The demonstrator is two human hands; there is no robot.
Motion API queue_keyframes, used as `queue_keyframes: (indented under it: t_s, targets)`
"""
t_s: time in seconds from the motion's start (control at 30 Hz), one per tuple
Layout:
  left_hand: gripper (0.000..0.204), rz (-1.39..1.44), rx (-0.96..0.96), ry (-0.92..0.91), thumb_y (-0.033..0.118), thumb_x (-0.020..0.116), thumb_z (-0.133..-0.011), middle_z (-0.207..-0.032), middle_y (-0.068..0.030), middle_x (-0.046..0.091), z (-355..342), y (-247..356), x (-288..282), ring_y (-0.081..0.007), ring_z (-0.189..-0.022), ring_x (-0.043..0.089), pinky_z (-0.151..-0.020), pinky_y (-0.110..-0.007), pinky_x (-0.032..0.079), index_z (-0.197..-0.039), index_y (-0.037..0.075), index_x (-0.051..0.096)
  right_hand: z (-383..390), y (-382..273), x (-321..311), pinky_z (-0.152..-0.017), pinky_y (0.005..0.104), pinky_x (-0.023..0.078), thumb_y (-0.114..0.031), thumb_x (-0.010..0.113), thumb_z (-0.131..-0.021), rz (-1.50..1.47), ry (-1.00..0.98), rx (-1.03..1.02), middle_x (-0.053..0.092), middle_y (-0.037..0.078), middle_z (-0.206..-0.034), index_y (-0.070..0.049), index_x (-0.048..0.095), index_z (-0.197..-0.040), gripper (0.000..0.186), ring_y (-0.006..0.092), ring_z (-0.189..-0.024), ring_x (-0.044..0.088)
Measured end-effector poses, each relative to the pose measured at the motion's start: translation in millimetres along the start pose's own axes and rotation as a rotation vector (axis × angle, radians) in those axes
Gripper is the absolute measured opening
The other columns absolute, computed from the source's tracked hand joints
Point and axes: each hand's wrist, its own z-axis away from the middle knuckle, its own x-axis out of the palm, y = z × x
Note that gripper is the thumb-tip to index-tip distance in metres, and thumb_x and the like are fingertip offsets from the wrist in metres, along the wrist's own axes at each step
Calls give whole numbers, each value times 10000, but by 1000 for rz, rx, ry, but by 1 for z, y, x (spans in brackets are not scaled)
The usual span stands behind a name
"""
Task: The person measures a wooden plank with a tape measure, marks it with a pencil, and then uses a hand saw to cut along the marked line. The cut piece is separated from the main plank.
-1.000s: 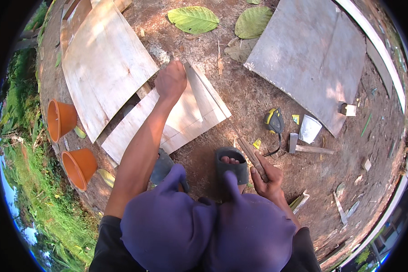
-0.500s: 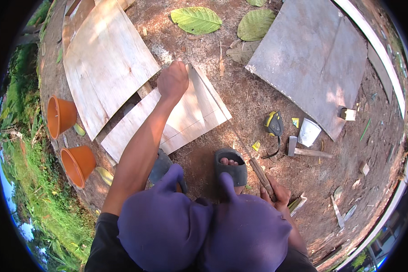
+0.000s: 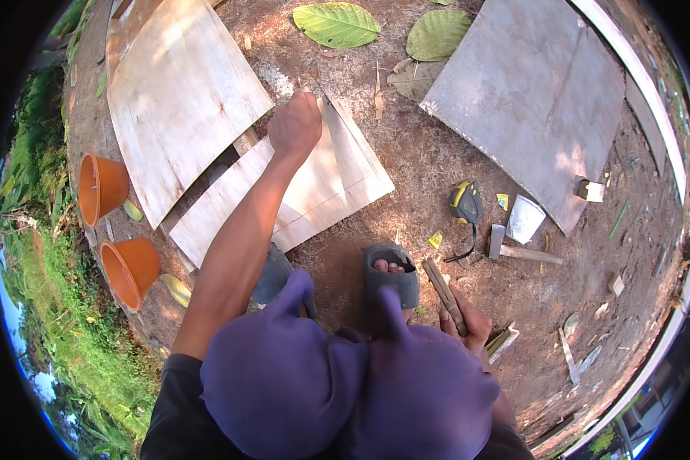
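Observation:
My left hand (image 3: pixel 295 125) is closed at the far edge of a pale plywood piece (image 3: pixel 314 195). A pencil-like line crosses this piece, and a thin dark line runs close along its right edge. Down by my right foot, my right hand (image 3: pixel 470 318) is wrapped round the wooden handle (image 3: pixel 443 293) of what looks like a saw. Its blade hardly shows now, perhaps because it is edge-on. A larger plywood sheet (image 3: pixel 180 107) lies to the left of the piece, with a dark gap between them.
Two orange pots (image 3: pixel 130 268) lie at the left. To the right are a yellow-black tape measure (image 3: pixel 465 203), a hammer (image 3: pixel 525 253), a white cup (image 3: pixel 525 220) and a grey board (image 3: pixel 533 107). Large leaves (image 3: pixel 337 24) lie at the far side. My sandalled foot (image 3: pixel 389 280) is beside the handle.
The thin blade line between the handle and the plywood's near right corner no longer shows. The handle has tipped slightly and shifted little. My left hand stays on the plywood; the view has moved slightly.

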Motion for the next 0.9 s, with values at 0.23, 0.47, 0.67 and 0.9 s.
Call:
queue_keyframes:
  t_s: [0.23,0.47,0.67,0.9]
  targets:
    - [460,5,-18,-5,336,404,-1066,-894,-284,737,1,2,-6,-485,-888,722,-836,-593,546,-957,11,710,-2,7,-2,-651,347,583,-116,753,-895,-12,-14,-53,734,223,-845,55,676,-1293,440,299,-711,764]
    - [452,7,-15,-6,339,408,-1068,-884,-292,734,2,8,-4,-485,-882,722,-836,-596,545,-967,18,709,-39,-6,17,-624,341,569,-129,758,-884,-5,-4,-38,720,195,-800,13,659,-1340,488,277,-671,747]
    - [441,-1,-1,20,339,412,-1067,-848,-287,730,-2,-6,-4,-488,-846,720,-819,-600,544,-965,18,697,-3,13,-2,-597,336,540,-101,745,-905,94,-113,13,687,163,-740,21,658,-1338,458,260,-613,709]
    - [473,46,17,14,342,410,-1080,-841,-283,722,2,12,-1,-483,-844,715,-812,-585,544,-903,12,700,-52,-6,31,-617,359,553,-151,753,-903,-60,12,-44,699,192,-795,-33,662,-1357,478,299,-652,717]
